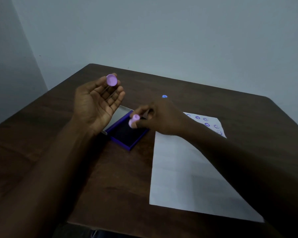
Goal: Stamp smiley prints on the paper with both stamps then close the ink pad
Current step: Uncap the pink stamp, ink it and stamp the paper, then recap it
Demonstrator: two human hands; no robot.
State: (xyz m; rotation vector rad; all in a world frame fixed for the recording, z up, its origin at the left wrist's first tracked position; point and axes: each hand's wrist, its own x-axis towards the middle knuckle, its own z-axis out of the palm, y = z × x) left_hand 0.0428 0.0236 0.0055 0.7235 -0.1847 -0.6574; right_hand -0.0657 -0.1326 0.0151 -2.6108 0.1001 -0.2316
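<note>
My left hand (98, 102) is raised palm up above the table and pinches a round purple stamp cap (111, 80) between thumb and fingertips. My right hand (158, 117) holds a small purple stamp (134, 120) just over the dark pad of the open purple ink pad (127, 134). The ink pad's lid (120, 114) lies open behind it, partly hidden by my left hand. A white paper (184, 172) lies to the right, with several purple smiley prints (207, 124) near its far edge. A blue stamp (164, 96) peeks out behind my right hand.
The brown wooden table (62, 140) stands against a pale wall. Its far edge runs behind the blue stamp, and the near edge is close to my body.
</note>
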